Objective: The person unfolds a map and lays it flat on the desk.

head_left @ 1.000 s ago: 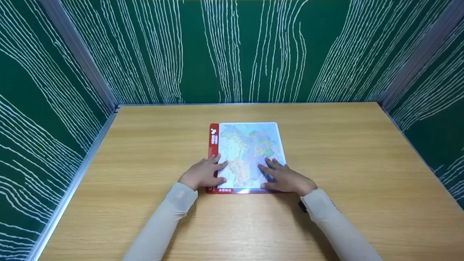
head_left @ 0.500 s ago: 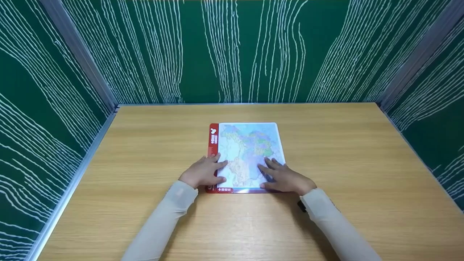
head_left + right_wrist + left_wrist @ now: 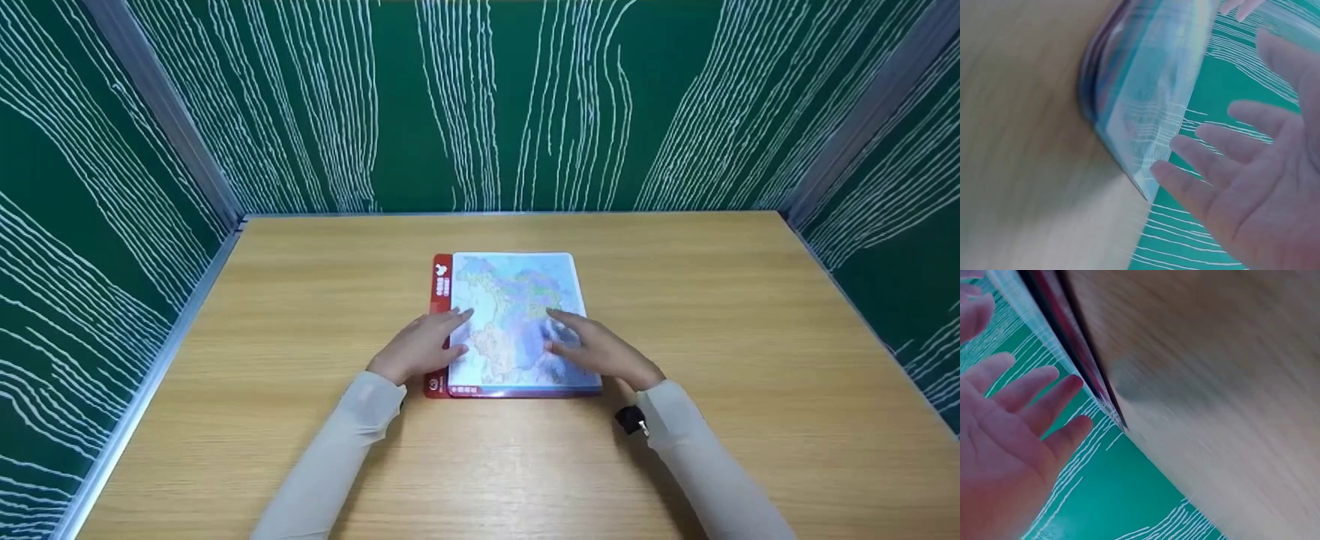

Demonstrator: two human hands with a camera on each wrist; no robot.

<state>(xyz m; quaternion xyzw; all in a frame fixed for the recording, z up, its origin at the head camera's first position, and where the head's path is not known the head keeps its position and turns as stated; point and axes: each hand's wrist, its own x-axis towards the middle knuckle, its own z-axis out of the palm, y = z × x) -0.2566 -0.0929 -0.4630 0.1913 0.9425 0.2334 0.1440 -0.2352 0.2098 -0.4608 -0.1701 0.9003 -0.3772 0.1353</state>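
A flat map board [image 3: 514,292] with a glossy face and a red strip along its left side lies on the table [image 3: 510,465]. My left hand [image 3: 420,346] hovers over its lower left edge, fingers spread and fairly straight. Over the lower right side hangs my right hand [image 3: 606,352], its fingers extended as well. In the left wrist view the palm and fingers [image 3: 1050,405] show apart from the board. The right wrist view gives the right hand [image 3: 1258,174] beside the map board's glossy side [image 3: 1157,95], holding nothing. Grey sleeves cover both forearms.
Green panels with wavy white lines [image 3: 405,112] stand behind the table and at both sides, joined by grey posts [image 3: 161,112]. A small black device [image 3: 630,420] sits under the right wrist.
Both hands, earlier resting spread on the map board, have lifted off its surface and now hover above it. The board itself has stayed in place.
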